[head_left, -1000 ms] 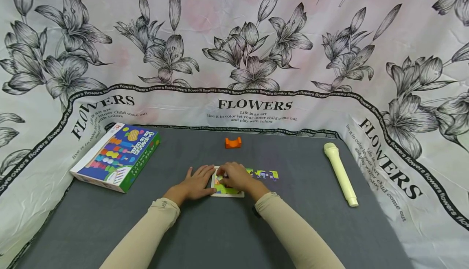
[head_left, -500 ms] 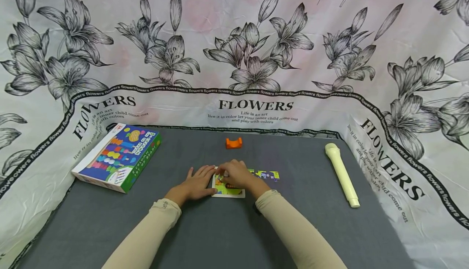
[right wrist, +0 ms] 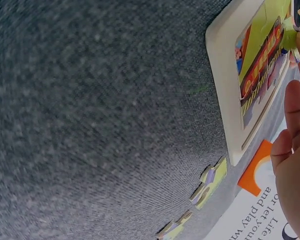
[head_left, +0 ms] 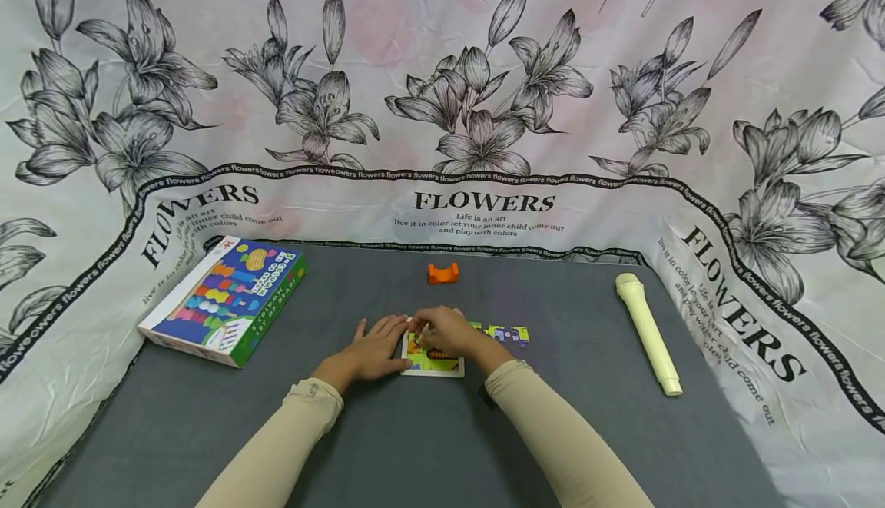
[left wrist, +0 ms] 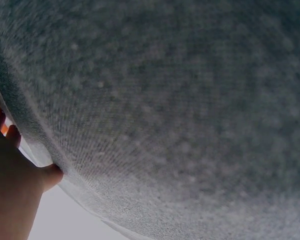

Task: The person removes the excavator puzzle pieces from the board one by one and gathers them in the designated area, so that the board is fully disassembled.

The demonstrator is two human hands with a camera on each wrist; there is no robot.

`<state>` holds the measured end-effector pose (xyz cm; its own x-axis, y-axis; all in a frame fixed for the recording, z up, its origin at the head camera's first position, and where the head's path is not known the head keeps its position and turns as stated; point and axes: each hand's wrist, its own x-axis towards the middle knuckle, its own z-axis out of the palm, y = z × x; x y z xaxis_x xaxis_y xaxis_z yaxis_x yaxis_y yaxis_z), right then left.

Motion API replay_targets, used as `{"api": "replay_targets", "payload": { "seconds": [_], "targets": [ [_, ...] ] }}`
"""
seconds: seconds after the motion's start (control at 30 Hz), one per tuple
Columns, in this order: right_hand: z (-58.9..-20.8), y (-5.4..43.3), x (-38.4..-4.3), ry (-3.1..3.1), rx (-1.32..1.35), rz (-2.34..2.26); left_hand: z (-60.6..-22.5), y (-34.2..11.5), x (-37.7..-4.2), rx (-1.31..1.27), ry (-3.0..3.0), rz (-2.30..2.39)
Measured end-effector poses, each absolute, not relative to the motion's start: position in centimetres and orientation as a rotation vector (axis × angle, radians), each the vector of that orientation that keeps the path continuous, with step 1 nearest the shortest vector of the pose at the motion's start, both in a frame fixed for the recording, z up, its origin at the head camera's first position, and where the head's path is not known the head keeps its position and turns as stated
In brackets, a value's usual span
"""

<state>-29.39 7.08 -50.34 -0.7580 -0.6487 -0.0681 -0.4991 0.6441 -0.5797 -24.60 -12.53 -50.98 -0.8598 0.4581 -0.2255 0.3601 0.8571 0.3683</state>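
Note:
A small jigsaw puzzle tray [head_left: 432, 374] with a pale rim lies in front of me, its picture partly filled in with yellow-green and red. My left hand [head_left: 366, 351] rests beside its left edge, fingers stretched and thumb at the lower left corner. In the left wrist view only part of that hand [left wrist: 12, 185] shows. Over the tray, my right hand [head_left: 451, 333] pinches a jigsaw piece [right wrist: 290, 35] between thumb and fingers. The right wrist view shows that piece, light green, close over the picture at the frame's edge, partly hidden by fingertips.
Loose jigsaw pieces [head_left: 510, 333] lie right of the tray. An orange curved block [head_left: 443, 273] sits behind it. A colourful toy box [head_left: 224, 297] stands at the left, and a cream microphone-shaped stick [head_left: 648, 335] lies at the right. A flowered cloth [head_left: 477, 220] rises behind the grey table.
My right hand has shifted slightly over the tray, showing more of the red and dark part of the picture. The left hand keeps its place; the head view has tilted a little.

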Motion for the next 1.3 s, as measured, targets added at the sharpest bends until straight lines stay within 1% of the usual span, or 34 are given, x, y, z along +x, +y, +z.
{"api": "replay_targets", "payload": {
  "seconds": [0.3,0.53,0.87,1.3],
  "targets": [
    [-50.4,7.2,-29.6,2.493,-0.888,-0.993,-51.1,-12.6,-24.6,0.632,2.732,0.46],
    [-50.0,8.4,-29.6,2.456,-0.87,-1.102,-51.6,-12.1,-24.8,0.659,2.731,0.456],
    [-48.4,12.0,-29.7,2.475,-0.761,-1.023,-51.6,-12.7,-24.7,0.645,2.75,0.44],
    [-48.2,15.7,-29.2,2.501,-0.749,-0.821,-51.7,-12.5,-24.7,0.672,2.735,0.48]
  ]
}}
